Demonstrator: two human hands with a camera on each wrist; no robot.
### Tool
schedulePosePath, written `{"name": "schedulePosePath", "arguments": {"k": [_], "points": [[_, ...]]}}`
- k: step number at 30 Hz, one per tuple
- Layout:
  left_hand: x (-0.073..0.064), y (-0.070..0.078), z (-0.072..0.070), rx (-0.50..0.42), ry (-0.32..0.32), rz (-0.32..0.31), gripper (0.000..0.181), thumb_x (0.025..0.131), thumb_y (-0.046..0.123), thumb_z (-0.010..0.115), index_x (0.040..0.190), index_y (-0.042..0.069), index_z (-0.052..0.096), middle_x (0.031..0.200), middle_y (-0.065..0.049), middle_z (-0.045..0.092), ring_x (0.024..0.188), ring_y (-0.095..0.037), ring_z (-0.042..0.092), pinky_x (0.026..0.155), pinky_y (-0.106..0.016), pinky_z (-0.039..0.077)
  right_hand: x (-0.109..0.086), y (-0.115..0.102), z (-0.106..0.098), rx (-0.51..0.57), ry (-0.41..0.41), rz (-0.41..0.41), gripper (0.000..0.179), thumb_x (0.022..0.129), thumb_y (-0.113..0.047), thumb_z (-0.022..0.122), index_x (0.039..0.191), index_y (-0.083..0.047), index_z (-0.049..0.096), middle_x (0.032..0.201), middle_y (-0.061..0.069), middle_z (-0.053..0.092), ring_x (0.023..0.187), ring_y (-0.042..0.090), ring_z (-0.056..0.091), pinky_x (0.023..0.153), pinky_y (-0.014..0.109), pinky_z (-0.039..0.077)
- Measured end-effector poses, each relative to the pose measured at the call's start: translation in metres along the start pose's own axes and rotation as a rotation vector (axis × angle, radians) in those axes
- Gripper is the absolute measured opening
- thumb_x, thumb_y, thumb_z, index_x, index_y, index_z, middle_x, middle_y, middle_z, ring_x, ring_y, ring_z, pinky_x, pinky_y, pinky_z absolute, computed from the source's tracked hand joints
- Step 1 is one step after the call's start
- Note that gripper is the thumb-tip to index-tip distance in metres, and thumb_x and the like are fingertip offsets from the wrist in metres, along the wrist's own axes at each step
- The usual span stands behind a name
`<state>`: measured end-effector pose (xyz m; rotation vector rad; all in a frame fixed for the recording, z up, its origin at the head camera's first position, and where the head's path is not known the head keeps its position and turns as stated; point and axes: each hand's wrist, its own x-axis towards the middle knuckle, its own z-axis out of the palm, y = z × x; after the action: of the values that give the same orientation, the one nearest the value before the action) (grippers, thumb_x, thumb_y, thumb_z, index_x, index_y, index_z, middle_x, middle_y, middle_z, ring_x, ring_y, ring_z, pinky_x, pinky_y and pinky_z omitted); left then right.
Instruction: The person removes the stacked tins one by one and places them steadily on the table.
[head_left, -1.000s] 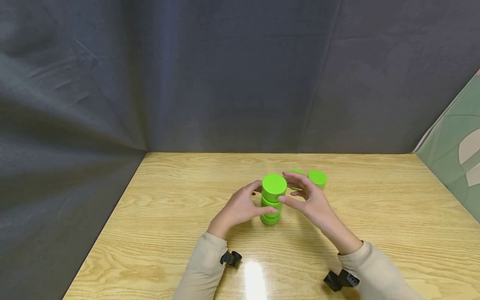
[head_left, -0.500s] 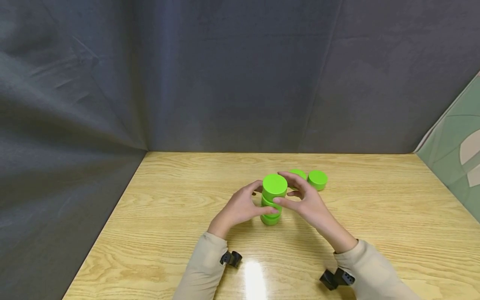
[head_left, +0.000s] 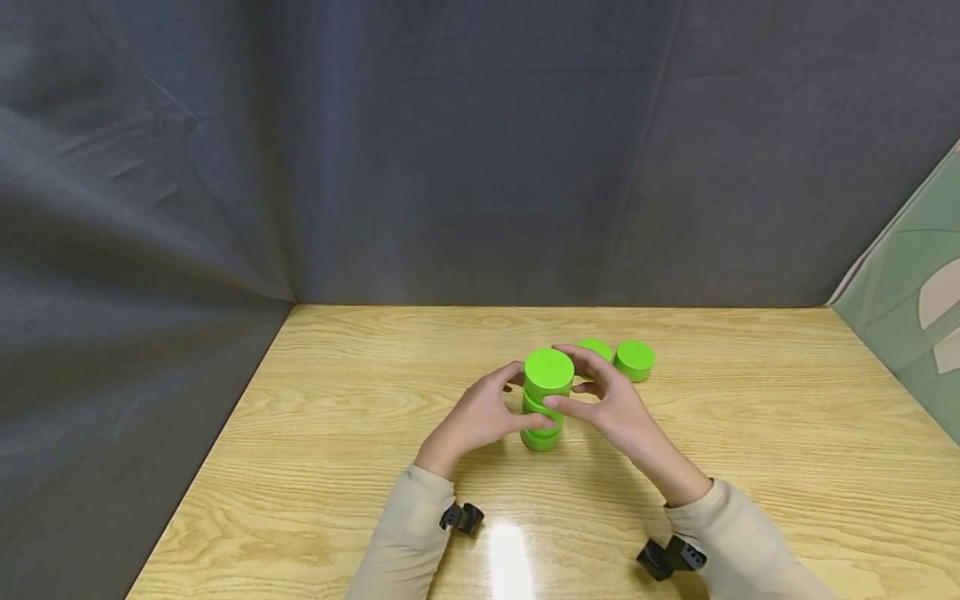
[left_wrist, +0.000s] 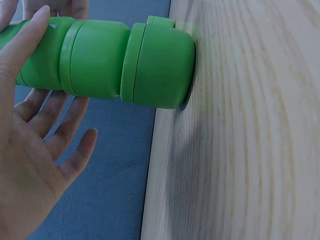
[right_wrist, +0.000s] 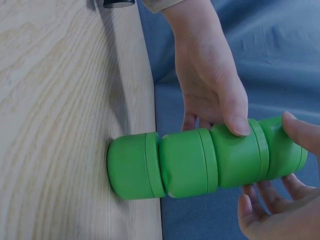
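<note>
Several small green lidded jars stand stacked upright on the wooden table, lids up. My left hand (head_left: 476, 415) curls round the jar just below the top one (right_wrist: 235, 155), its thumb across the near side. My right hand (head_left: 618, 408) holds the top jar (head_left: 549, 372) with thumb in front and fingers behind. In the right wrist view, the bottom jar (right_wrist: 132, 165) rests on the wood. The left wrist view shows the lower jars (left_wrist: 97, 57) with the left palm and spread fingers beside them. Parts of the upper jars are hidden by the fingers.
Two more green jars, the left one (head_left: 596, 350) partly behind the right hand and the right one (head_left: 634, 360), stand behind the stack on the table (head_left: 360, 400). A dark cloth curtain (head_left: 480, 167) rises along the back and left edges.
My right hand has moved slightly left, its thumb and fingers reaching further round the top jar. The left hand and the lower jars have stayed put.
</note>
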<state>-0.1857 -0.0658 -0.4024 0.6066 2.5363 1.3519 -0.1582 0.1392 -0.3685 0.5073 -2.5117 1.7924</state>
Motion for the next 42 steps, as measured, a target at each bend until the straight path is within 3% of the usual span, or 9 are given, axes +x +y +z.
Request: {"name": "schedulePosePath", "arguments": {"k": [17,33,42], "points": [[0.001,-0.001,0.0,-0.004,0.002,0.014,0.065,0.077,0.05,0.083,0.133,0.032,0.056,0.126,0.016,0.058,0.124,-0.025,0.052,0.099,-0.05,0.045,-0.003,-0.001,-0.005,0.006,0.02,0.0,0.062,0.085,-0.007,0.079,0.141,-0.004,0.051,0.128,0.013,0.061,0.115,0.021,0.055,0.096,0.041,0.047],[0.002,-0.002,0.0,0.006,0.013,0.043,0.066,0.076,0.049,0.084,0.134,0.036,0.056,0.125,0.019,0.058,0.118,-0.013,0.052,0.099,-0.048,0.045,-0.009,0.008,-0.023,0.008,0.058,-0.029,0.058,0.087,-0.005,0.076,0.139,0.0,0.05,0.126,0.013,0.06,0.108,0.005,0.055,0.089,0.026,0.049],[0.002,-0.001,0.001,0.018,0.017,0.049,0.065,0.075,0.048,0.085,0.133,0.037,0.056,0.123,0.019,0.058,0.118,-0.013,0.052,0.098,-0.047,0.045,-0.017,0.015,-0.036,0.014,0.096,-0.019,0.058,0.088,-0.006,0.076,0.141,-0.003,0.05,0.124,-0.003,0.06,0.108,0.005,0.055,0.088,0.02,0.048]]}}
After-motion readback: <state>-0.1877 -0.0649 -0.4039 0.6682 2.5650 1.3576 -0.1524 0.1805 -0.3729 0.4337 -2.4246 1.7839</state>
